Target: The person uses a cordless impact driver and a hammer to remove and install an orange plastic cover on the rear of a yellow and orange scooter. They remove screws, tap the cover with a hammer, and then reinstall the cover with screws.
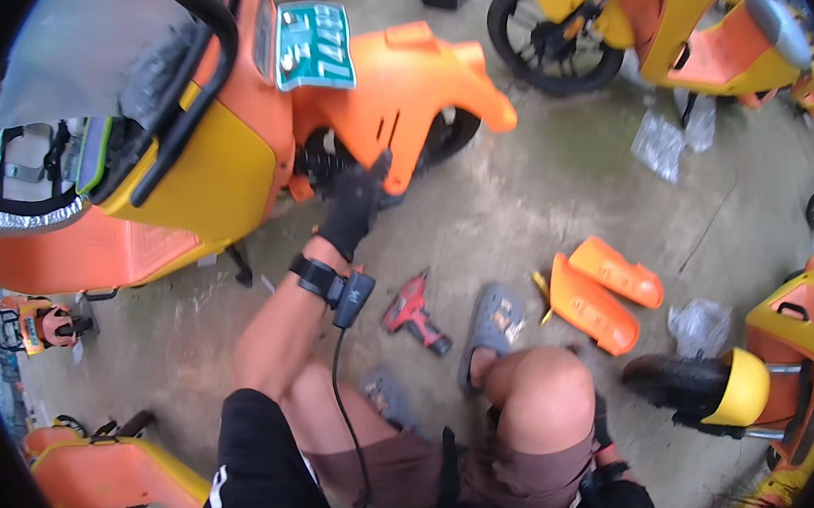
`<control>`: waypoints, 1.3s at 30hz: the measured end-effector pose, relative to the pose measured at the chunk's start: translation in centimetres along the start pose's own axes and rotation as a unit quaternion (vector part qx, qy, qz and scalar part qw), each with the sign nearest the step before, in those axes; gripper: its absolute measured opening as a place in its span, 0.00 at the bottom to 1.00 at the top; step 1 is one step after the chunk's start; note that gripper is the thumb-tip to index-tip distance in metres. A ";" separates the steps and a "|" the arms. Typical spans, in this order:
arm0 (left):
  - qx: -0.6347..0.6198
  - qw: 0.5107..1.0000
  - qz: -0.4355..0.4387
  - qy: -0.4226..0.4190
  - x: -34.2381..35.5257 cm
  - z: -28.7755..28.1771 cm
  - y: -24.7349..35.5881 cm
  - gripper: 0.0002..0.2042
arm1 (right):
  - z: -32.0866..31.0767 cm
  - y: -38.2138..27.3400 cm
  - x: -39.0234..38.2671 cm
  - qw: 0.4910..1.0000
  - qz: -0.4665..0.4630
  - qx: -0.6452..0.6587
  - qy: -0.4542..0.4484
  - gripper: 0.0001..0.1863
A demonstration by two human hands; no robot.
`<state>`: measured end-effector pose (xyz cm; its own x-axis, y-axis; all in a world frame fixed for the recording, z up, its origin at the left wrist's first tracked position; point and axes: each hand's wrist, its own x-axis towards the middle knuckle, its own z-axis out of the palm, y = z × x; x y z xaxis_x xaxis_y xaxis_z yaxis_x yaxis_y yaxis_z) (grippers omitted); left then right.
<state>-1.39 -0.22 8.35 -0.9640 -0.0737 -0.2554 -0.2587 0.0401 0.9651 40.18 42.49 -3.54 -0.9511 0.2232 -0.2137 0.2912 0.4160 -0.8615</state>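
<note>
Though we cannot tell if left hand (350, 206) or right hand (601, 421) grips, the fender (399, 76) seems light, stiff, best held rimward.

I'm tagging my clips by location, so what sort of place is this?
Likely a scooter assembly or repair area: yellow-and-orange scooters stand around, a red cordless drill lies on the floor, and loose orange plastic panels lie near it.

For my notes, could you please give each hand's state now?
Left hand: at the orange fender; grip unclear.
Right hand: mostly hidden by the knee; cannot tell.
</note>
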 end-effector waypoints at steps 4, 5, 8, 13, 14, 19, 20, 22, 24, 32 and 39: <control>0.003 0.995 0.103 0.001 -1.4 -0.6 0.8 0.15 | 1.0 -10.5 9.3 0.991 0.076 0.076 -0.080 0.19; 0.000 0.997 0.082 0.001 -1.6 -0.6 1.1 0.15 | 1.8 -12.6 12.2 0.975 0.113 0.150 -0.116 0.19; 0.084 0.992 0.067 0.070 -2.2 -0.4 1.9 0.18 | 7.4 -17.1 21.5 0.974 -0.040 0.173 -0.142 0.17; 0.426 0.852 0.306 -0.007 -3.0 -2.1 3.2 0.11 | 16.1 -20.1 32.8 0.890 0.116 0.332 -0.292 0.15; 0.364 0.903 0.227 0.028 -3.2 -2.3 3.3 0.09 | 17.5 -20.5 33.9 0.909 0.044 0.312 -0.274 0.14; 0.076 0.992 -0.001 0.099 -3.9 -2.0 3.5 0.19 | 20.7 -21.7 36.1 0.868 0.061 0.337 -0.360 0.13; 0.074 0.994 0.004 0.082 -3.9 -1.8 3.6 0.19 | 20.9 -22.0 36.1 0.858 0.073 0.342 -0.376 0.12; 0.069 0.997 -0.001 0.046 -4.0 -1.7 3.9 0.20 | 20.9 -22.8 36.1 0.805 0.094 0.422 -0.406 0.11; 0.089 0.995 0.003 0.051 -4.1 -1.8 4.2 0.20 | 21.1 -23.8 35.9 0.762 0.129 0.459 -0.439 0.13; 0.115 0.990 -0.015 0.080 -3.9 -1.4 3.9 0.21 | 25.6 -24.5 33.9 0.601 0.215 0.577 -0.510 0.23; 0.121 0.988 -0.025 0.090 -3.7 -1.5 3.8 0.21 | 29.1 -26.5 32.7 0.295 0.262 0.748 -0.534 0.21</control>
<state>1.31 -1.31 13.09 -0.9292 -0.2561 -0.2663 -0.3329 0.2677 0.9042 -1.67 13.19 -1.14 -0.5393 -0.8256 0.1661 0.8151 -0.4622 0.3493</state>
